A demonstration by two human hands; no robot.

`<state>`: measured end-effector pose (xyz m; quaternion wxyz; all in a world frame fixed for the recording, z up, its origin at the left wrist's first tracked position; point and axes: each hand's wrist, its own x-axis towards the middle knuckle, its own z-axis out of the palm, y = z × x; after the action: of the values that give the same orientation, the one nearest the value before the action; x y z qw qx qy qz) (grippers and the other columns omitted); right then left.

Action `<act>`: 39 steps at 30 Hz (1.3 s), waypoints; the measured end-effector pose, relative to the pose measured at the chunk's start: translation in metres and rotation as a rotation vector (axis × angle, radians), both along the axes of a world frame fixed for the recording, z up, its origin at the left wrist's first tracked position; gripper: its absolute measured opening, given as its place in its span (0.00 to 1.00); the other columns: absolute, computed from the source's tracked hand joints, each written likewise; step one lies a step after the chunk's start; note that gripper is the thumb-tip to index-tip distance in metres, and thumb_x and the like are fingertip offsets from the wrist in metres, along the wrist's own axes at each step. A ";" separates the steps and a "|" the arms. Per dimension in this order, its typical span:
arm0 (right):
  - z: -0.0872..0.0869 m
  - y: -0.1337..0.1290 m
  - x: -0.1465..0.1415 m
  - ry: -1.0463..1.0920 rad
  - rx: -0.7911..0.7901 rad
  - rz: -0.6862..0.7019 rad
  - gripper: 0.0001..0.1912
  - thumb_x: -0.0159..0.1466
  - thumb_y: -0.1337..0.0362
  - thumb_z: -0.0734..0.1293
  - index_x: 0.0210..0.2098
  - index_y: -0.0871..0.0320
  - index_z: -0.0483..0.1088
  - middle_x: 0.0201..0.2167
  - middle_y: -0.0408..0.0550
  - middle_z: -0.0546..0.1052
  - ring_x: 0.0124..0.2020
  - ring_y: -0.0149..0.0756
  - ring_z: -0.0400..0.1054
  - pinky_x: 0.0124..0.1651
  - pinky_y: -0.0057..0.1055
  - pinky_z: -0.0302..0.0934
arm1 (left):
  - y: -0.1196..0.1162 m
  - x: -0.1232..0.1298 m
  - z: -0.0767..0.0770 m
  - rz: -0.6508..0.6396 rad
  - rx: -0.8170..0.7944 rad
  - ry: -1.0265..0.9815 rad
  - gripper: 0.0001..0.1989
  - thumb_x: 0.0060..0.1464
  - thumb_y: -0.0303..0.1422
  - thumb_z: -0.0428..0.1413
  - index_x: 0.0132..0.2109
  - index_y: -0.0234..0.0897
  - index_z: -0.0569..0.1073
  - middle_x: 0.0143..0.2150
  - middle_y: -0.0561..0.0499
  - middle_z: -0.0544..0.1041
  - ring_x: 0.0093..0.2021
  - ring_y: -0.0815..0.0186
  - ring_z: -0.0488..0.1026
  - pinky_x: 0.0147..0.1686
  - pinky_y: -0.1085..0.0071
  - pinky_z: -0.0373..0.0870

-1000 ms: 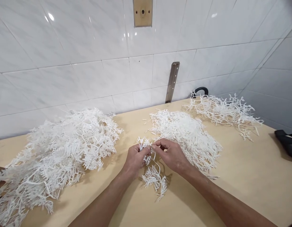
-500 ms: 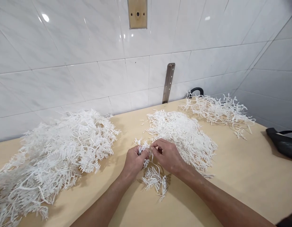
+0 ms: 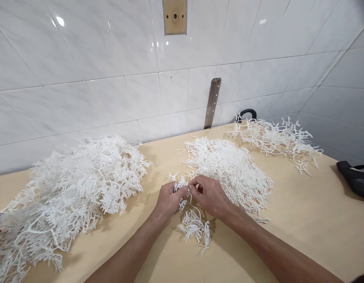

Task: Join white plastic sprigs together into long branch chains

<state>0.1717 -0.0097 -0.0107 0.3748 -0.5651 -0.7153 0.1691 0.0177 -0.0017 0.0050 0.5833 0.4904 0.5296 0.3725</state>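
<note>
My left hand [image 3: 169,198] is closed around a white branched plastic sprue [image 3: 182,182] with many thin prongs. The fingertips of my right hand [image 3: 209,194] pinch at the right edge of the same sprue, close to my left thumb. A curved white runner and a pronged cluster [image 3: 193,226] hang or lie just below both hands; whether they join the held piece is hard to see. Right behind my right hand spreads a heap of loose thin white pins [image 3: 229,169]. A few small white bits [image 3: 172,177] lie beyond my left hand.
A large pile of white pronged sprues [image 3: 90,184] covers the table's left side. Bare branched runners [image 3: 276,137] lie at the back right, before a black curved handle [image 3: 249,113]. A black object [image 3: 355,181] sits at the right edge. A metal strip [image 3: 213,103] stands against the tiled wall.
The view has shifted very slightly. Both hands keep the same hold on the sprue, with hardly any finger movement visible.
</note>
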 end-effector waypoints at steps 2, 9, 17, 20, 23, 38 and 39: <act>-0.004 0.000 -0.003 -0.035 0.053 -0.022 0.07 0.62 0.69 0.63 0.29 0.57 0.72 0.28 0.44 0.76 0.28 0.34 0.68 0.33 0.30 0.60 | -0.001 0.000 0.000 0.000 0.034 0.016 0.12 0.46 0.36 0.59 0.22 0.37 0.66 0.17 0.57 0.62 0.16 0.74 0.56 0.18 0.76 0.51; -0.005 0.001 -0.012 0.076 -0.165 -0.167 0.07 0.62 0.66 0.63 0.27 0.57 0.69 0.24 0.44 0.74 0.25 0.35 0.67 0.27 0.30 0.59 | -0.002 0.000 -0.008 0.030 0.105 0.035 0.14 0.48 0.38 0.59 0.22 0.37 0.64 0.16 0.58 0.61 0.17 0.73 0.56 0.19 0.75 0.51; -0.013 0.003 -0.016 -0.091 0.196 -0.073 0.09 0.65 0.68 0.61 0.29 0.58 0.68 0.29 0.48 0.74 0.30 0.36 0.67 0.33 0.31 0.59 | 0.002 -0.002 -0.015 0.036 0.173 0.083 0.14 0.50 0.38 0.56 0.24 0.37 0.63 0.17 0.59 0.60 0.19 0.72 0.56 0.21 0.75 0.52; -0.011 0.004 -0.016 -0.011 0.020 -0.138 0.08 0.63 0.67 0.62 0.28 0.58 0.69 0.27 0.47 0.74 0.28 0.36 0.68 0.31 0.31 0.59 | 0.005 -0.002 -0.021 0.055 0.248 0.160 0.13 0.49 0.37 0.55 0.23 0.37 0.63 0.19 0.57 0.62 0.22 0.71 0.58 0.23 0.75 0.52; -0.009 0.004 -0.015 0.087 -0.137 -0.190 0.08 0.62 0.65 0.63 0.28 0.57 0.71 0.25 0.45 0.75 0.26 0.35 0.68 0.29 0.30 0.60 | 0.006 -0.002 -0.025 0.057 0.316 0.230 0.12 0.50 0.37 0.55 0.23 0.37 0.65 0.21 0.56 0.63 0.24 0.70 0.59 0.24 0.74 0.52; -0.008 0.020 0.012 0.563 -0.340 -0.134 0.14 0.61 0.55 0.66 0.26 0.58 0.70 0.15 0.38 0.64 0.14 0.27 0.55 0.17 0.26 0.50 | -0.003 -0.002 -0.016 0.033 0.390 0.205 0.15 0.52 0.38 0.55 0.23 0.38 0.62 0.20 0.57 0.60 0.23 0.71 0.57 0.24 0.74 0.53; -0.006 0.019 0.016 0.662 -0.374 -0.056 0.15 0.61 0.52 0.66 0.29 0.59 0.71 0.15 0.36 0.63 0.13 0.25 0.53 0.16 0.25 0.49 | -0.001 -0.002 -0.017 0.044 0.360 0.170 0.15 0.52 0.39 0.56 0.23 0.37 0.64 0.20 0.57 0.62 0.23 0.71 0.58 0.24 0.74 0.54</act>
<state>0.1875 0.0097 -0.0169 0.4806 -0.5576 -0.4966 0.4598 0.0155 -0.0030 -0.0118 0.4311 0.6048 0.5122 0.4313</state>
